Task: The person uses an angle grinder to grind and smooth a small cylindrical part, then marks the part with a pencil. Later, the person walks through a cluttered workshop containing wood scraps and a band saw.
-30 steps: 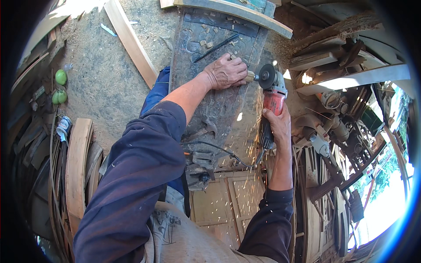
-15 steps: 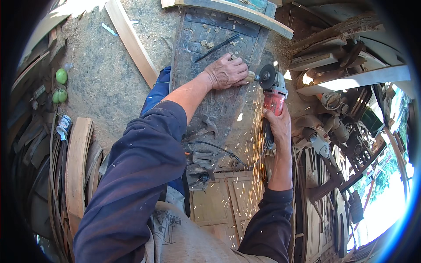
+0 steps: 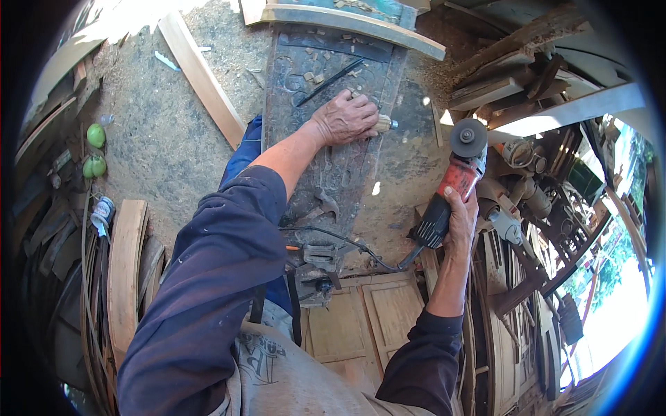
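Note:
My left hand (image 3: 344,118) presses a wooden-handled chisel (image 3: 383,125) flat on a dark carved wooden panel (image 3: 326,76), its metal tip sticking out past the fingers at the panel's right edge. My right hand (image 3: 459,220) grips the black rear handle of a red angle grinder (image 3: 454,182), held off to the right of the panel. The grinder's disc (image 3: 469,137) is clear of the chisel and no sparks show. Its black cord (image 3: 361,246) trails back toward me.
A thin dark tool (image 3: 331,82) and wood chips lie on the panel. A pale plank (image 3: 201,76) lies on the sawdust ground at left, with green round objects (image 3: 94,149) and curved wooden pieces (image 3: 125,270) further left. Stacked timber and machine parts (image 3: 527,194) crowd the right. A light panelled door piece (image 3: 368,319) lies below.
The grinder has pulled away to the right from the chisel tip and the sparks have stopped. My left hand stays put on the chisel.

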Motion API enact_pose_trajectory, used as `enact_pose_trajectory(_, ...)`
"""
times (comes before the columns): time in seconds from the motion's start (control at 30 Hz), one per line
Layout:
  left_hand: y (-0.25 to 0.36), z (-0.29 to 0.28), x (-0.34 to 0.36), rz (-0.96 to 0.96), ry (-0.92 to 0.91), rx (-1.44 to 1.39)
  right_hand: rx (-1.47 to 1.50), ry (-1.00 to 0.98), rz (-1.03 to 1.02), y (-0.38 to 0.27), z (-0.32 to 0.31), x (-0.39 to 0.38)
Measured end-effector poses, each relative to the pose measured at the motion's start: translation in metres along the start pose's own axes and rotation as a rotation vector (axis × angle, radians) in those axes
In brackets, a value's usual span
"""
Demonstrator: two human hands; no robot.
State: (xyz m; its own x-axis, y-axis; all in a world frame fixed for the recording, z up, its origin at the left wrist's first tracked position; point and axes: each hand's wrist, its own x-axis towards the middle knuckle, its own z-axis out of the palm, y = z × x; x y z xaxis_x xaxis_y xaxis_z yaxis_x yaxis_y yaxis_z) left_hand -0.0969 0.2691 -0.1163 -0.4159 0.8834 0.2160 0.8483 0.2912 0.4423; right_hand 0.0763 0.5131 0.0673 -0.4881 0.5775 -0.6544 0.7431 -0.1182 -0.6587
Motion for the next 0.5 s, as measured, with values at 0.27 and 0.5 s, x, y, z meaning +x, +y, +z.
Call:
enact_pose_trajectory(0.27,0.009,-0.03,-0.002,0.023,-0.157,-0.021,0.456,0.105,0.159,0.041,-0.027,-0.084)
enact_pose_trajectory(0.5,0.038,-0.062,-0.047,-0.227,-0.055,-0.216,0.565,0.215,0.262,0.125,-0.001,-0.156)
